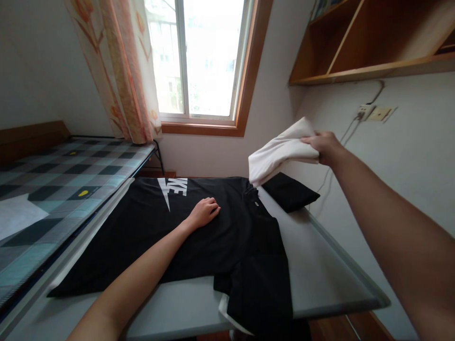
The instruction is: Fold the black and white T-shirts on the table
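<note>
A black Nike T-shirt [142, 237] lies spread over the table, its white logo toward the window side. My left hand [204, 211] rests on the shirt's middle, palm down with its fingers loosely bent and holding nothing. At the right, my right hand [325, 147] grips one end of a folded white cloth [284, 149], raised above the table's far side. Behind and below that cloth lies a folded black cloth [289, 192], partly covered by it in this view. The near sleeve of the shirt hangs over the table's front edge.
The grey table [327, 265] has its right corner near the wall. To the left is a bed with a checked mattress [103, 173] and a white sheet of paper [19, 215]. A wooden shelf [373, 71] overhangs at upper right, above a socket [380, 113] with hanging cables.
</note>
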`<act>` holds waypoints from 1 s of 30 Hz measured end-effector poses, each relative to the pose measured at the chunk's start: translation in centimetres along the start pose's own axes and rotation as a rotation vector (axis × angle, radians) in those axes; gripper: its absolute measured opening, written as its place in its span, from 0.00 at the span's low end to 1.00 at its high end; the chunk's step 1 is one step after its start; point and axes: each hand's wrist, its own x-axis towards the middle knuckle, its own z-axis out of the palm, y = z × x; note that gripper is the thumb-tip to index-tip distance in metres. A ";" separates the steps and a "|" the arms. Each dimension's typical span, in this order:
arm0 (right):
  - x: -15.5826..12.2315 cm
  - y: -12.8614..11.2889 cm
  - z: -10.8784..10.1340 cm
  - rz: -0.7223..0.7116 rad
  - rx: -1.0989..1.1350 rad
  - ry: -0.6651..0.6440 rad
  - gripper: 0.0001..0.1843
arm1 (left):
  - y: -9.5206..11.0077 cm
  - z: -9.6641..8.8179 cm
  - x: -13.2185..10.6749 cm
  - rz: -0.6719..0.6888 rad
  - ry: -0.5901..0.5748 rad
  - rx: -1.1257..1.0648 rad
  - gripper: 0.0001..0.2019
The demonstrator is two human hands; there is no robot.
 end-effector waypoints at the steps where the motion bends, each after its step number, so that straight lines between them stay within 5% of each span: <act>1: 0.2 1.0 -0.8 -0.044 0.017 0.045 0.11 | 0.0 0.0 0.0 -0.002 -0.003 0.002 0.16; 3: -0.4 4.1 -2.2 -0.057 0.138 0.154 0.14 | 0.0 0.1 0.0 -0.006 -0.005 0.008 0.16; 6: -2.9 10.7 -2.9 0.094 0.203 0.255 0.19 | 0.0 0.1 0.0 -0.004 -0.007 0.019 0.15; 8: -4.6 15.0 -2.9 0.337 0.216 0.310 0.21 | 0.1 0.1 0.0 -0.004 -0.006 0.023 0.14; 11: -6.1 19.0 -2.9 0.418 0.205 0.345 0.20 | 0.1 0.0 0.0 -0.013 -0.008 0.030 0.14; 25: -5.5 20.5 -5.4 0.403 0.193 0.219 0.13 | 0.2 0.0 -0.1 -0.031 -0.025 0.033 0.12; 30: -4.7 20.5 -6.3 0.405 -0.038 0.266 0.16 | 0.1 0.1 -0.1 -0.039 -0.023 0.028 0.11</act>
